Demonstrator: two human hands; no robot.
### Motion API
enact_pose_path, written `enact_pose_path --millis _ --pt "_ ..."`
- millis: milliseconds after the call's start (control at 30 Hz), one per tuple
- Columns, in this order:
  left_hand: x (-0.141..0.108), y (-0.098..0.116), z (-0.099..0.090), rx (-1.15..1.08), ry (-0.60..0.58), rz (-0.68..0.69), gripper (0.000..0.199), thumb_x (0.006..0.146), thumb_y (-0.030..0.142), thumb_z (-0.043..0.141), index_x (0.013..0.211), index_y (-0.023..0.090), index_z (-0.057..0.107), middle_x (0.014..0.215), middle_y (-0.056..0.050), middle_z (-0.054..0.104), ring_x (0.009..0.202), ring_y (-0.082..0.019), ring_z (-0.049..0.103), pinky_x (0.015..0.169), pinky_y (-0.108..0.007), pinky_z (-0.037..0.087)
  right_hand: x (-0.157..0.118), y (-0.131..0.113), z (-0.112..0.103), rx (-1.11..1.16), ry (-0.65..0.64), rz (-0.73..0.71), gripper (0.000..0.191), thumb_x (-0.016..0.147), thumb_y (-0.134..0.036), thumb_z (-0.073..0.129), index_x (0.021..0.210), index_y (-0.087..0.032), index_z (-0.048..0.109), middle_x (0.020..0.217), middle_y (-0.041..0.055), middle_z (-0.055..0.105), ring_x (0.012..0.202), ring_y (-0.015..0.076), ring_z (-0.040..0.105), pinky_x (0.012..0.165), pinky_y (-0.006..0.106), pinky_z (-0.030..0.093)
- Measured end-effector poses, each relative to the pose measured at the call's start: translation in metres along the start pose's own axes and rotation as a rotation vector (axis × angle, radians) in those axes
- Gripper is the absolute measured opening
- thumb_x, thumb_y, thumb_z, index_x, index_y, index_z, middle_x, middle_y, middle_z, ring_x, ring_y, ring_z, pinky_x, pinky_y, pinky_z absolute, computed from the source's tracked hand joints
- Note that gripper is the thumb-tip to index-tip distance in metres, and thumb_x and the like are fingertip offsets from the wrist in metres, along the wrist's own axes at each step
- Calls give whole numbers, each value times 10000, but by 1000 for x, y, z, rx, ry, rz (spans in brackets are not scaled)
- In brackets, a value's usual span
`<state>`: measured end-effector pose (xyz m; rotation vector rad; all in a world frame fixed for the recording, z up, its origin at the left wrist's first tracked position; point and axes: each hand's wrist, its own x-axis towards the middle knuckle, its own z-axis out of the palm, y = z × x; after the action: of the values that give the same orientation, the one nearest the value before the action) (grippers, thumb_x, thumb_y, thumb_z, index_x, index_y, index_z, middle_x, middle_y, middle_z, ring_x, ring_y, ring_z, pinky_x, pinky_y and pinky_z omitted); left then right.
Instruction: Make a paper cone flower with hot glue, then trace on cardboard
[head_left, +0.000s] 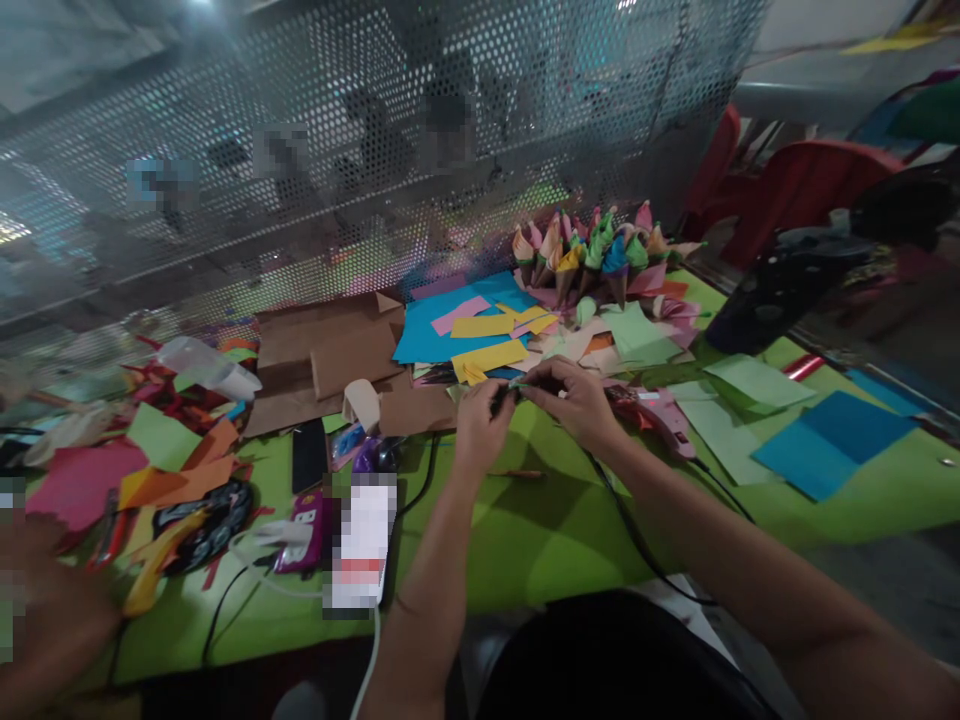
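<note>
Craft piece [515,384]: small, mid-view, between both hands; too small to tell its form; probably unfinished
Brown sheets [285,370]: nine o'clock from the piece; lying flat
Left hand [480,425]: narrow fingertip pinch on the piece
Right hand [581,402]: matching narrow pinch
Paper cones [568,282]: one o'clock; bunched, swirl-topped; seemingly complete
Glue gun [664,415]: three o'clock; lying unheld
Blue sheets [814,450]: three o'clock, farther out; seemingly unused

Left hand [484,425], right hand [574,400] and forearms [431,580] were bare. Black garment [600,660], rounded in outline, showed at six o'clock.
</note>
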<state>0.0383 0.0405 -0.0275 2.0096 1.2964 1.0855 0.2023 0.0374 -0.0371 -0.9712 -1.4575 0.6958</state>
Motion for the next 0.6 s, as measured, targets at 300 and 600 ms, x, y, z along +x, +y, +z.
enact_pose_path --millis 300,600 --pt "0 5 -5 -400 -66 -182 243 878 424 585 836 186 615 764 3 582 730 -141 511 677 -246 413 2 -3 -4 117 -75 114 300 753 -477 788 841 -198 721 767 22 656 684 151 559 621 287 442" --pt "2 2 -6 -405 -95 -201 269 826 450 624 766 192 581 727 14 546 727 -139 493 674 -248 394 0 -6 -3 12 -69 -66 254 824 -464 741 865 -214 722 845 40 669 688 150 569 642 292 477"
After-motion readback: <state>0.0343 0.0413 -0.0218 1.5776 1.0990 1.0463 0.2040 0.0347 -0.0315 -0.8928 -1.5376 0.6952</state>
